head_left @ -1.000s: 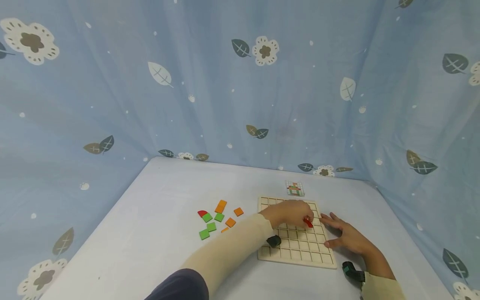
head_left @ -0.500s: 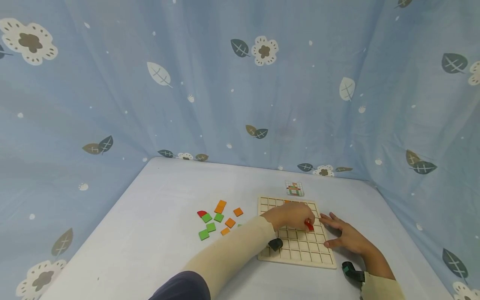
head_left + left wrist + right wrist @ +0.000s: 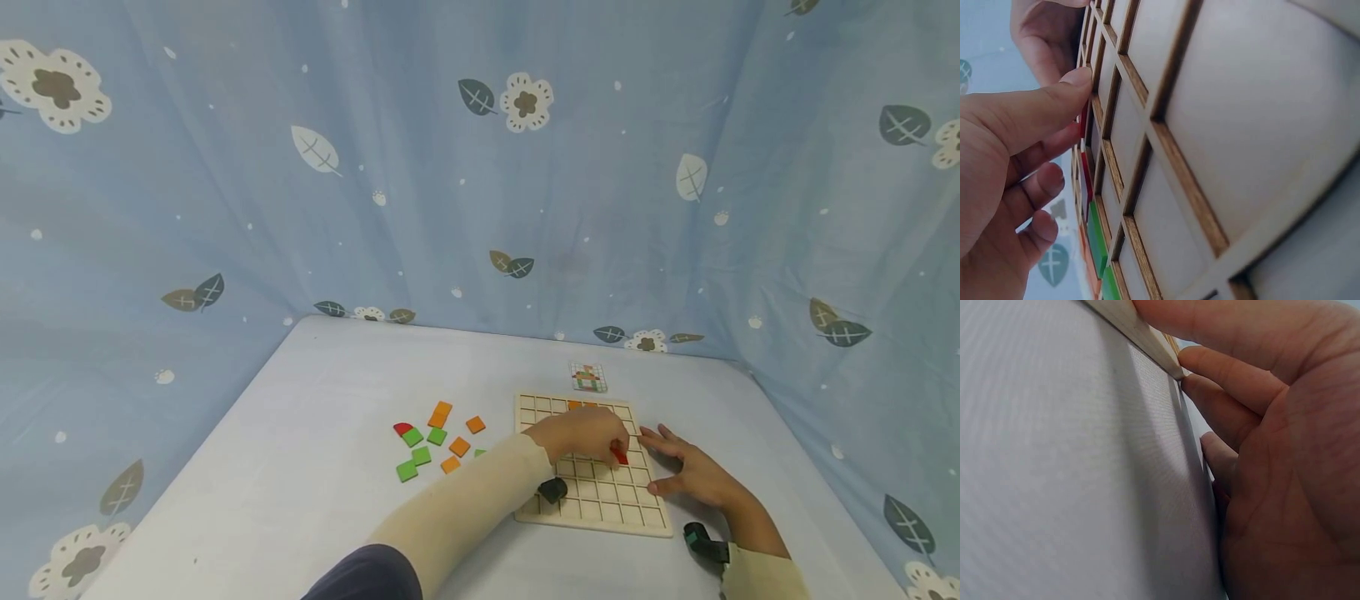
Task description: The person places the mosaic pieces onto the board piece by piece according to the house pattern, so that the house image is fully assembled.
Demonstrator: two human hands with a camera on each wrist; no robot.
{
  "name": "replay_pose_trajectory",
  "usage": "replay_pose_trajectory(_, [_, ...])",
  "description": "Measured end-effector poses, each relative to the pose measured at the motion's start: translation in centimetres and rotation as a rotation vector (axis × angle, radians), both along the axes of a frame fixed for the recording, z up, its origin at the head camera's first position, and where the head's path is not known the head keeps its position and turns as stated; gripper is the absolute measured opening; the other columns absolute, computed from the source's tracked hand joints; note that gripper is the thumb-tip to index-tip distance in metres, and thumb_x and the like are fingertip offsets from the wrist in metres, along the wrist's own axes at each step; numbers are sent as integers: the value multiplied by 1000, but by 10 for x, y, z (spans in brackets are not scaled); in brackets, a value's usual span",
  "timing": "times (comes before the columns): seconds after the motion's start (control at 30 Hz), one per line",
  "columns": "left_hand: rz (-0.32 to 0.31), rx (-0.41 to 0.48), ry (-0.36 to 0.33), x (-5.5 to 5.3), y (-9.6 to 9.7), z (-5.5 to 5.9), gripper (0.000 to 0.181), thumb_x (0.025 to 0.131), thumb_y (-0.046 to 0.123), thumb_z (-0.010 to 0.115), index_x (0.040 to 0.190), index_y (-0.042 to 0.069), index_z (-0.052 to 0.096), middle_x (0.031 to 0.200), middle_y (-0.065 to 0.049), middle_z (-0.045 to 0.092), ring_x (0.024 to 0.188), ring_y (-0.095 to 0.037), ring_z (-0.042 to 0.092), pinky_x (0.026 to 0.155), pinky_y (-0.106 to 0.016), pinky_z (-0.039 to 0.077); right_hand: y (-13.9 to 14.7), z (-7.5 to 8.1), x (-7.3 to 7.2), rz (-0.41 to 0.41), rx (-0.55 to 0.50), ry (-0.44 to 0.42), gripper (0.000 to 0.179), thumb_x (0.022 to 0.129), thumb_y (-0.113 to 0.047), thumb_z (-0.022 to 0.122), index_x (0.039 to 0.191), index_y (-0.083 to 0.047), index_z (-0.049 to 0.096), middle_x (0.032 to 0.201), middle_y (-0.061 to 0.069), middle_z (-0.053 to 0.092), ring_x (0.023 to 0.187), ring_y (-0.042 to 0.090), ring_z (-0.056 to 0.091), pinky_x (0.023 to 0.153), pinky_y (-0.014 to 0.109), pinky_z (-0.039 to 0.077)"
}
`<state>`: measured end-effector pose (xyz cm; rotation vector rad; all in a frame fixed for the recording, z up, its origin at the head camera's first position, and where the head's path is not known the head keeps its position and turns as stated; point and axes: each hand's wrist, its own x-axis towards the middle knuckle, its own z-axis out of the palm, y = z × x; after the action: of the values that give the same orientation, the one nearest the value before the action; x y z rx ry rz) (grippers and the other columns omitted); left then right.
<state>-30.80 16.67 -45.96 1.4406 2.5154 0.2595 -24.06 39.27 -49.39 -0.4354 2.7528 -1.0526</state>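
Note:
A pale wooden grid board (image 3: 592, 517) lies on the white table. Reaching over it from the left, my left hand (image 3: 592, 433) pinches a red tile (image 3: 620, 457) between thumb and fingers, close over the cells at the board's right side. In the left wrist view the thumb presses at this red tile (image 3: 1083, 126), and green tiles (image 3: 1097, 236) sit in nearby cells. My right hand (image 3: 693, 473) rests at the board's right edge with fingers spread; in the right wrist view its fingertips touch the board's side (image 3: 1147, 340). The left hand hides part of the grid.
Loose green tiles (image 3: 422, 456), orange tiles (image 3: 460, 447) and a red rounded piece (image 3: 402, 429) lie left of the board. A pattern card (image 3: 588, 377) lies behind it. Orange tiles (image 3: 574, 405) sit in the far row. A blue patterned curtain (image 3: 420, 183) surrounds the table.
My left hand has shifted slightly, and the red tile has turned and come down flatter toward the board. Orange tiles in the far row show more now. The right hand stays put.

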Motion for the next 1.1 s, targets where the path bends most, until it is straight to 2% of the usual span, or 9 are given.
replay_pose_trajectory(0.23, [31, 0, 4, 2, -6, 1, 15, 84, 32, 77, 98, 27, 74, 88, 19, 61, 79, 3, 54, 72, -15, 43, -5, 2, -2, 13, 9, 4, 85, 66, -29, 88, 140, -6, 53, 154, 27, 22, 139, 54, 9, 96, 78, 11])
replay_pose_trajectory(0.53, [19, 29, 8, 3, -19, 3, 15, 86, 30, 76, 99, 25, 75, 92, 18, 62, 82, 4, 54, 74, -14, 43, -9, 1, -6, 28, 23, -1, 86, 67, -32, 88, 141, -6, 52, 154, 27, 21, 139, 54, 8, 95, 78, 12])
replay_pose_trajectory(0.7, [39, 6, 60, 2, -35, 10, 10, 88, 29, 74, 98, 28, 73, 94, 20, 60, 85, 3, 52, 75, -16, 42, -10, 4, -6, 24, 24, 5, 88, 66, -30, 89, 140, -4, 51, 153, 26, 24, 139, 54, 9, 96, 78, 12])
replay_pose_trajectory(0.83, [19, -37, 106, 1, -50, 14, 13, 89, 29, 73, 102, 29, 72, 99, 20, 62, 89, 3, 54, 76, -16, 43, -8, 4, -3, -1, 47, -5, 90, 64, -31, 89, 140, -2, 50, 153, 26, 25, 138, 55, 10, 97, 77, 12])
replay_pose_trajectory(0.97, [10, -68, 132, 5, -68, 19, 19, 88, 30, 74, 107, 28, 72, 102, 20, 63, 92, 3, 56, 78, -15, 44, -6, 3, 1, -27, 79, -27, 92, 64, -33, 88, 142, -2, 49, 153, 29, 20, 137, 57, 11, 96, 78, 13])
replay_pose_trajectory(1.1, [19, -94, 181, 9, -91, 25, 22, 87, 30, 74, 108, 27, 73, 103, 17, 65, 93, 1, 58, 80, -17, 45, -6, 2, 3, -28, 67, -47, 91, 66, -32, 87, 142, -2, 48, 154, 31, 17, 137, 58, 9, 96, 78, 13])
